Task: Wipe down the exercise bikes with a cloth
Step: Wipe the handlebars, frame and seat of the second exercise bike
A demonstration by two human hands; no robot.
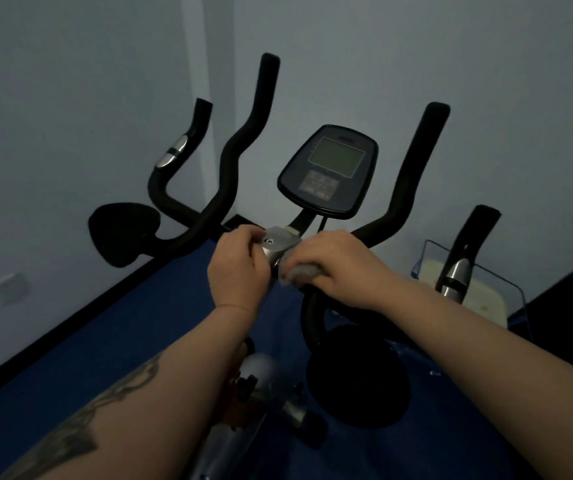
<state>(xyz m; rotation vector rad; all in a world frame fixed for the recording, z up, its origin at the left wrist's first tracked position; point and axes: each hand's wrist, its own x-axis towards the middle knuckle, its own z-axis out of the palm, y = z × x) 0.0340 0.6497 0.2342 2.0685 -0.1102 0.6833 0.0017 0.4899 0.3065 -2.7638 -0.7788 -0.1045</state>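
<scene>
An exercise bike fills the middle of the view, with black curved handlebars [233, 147] and a dark console with a grey screen [328, 169]. A silver clamp [278, 245] joins the bars to the stem. My left hand [238, 268] grips the left side of that clamp. My right hand [333, 263] is closed on a grey cloth [299, 273], pressed against the clamp's right side where the bar begins. The cloth mostly hides under my fingers.
A black elbow pad [122, 232] sits at left and another [358, 375] lower right. The silver frame [261, 382] drops between my forearms. A pale wall stands close behind; the floor [139, 323] is blue. A second bike's handle [465, 251] and a clear container [482, 299] stand at right.
</scene>
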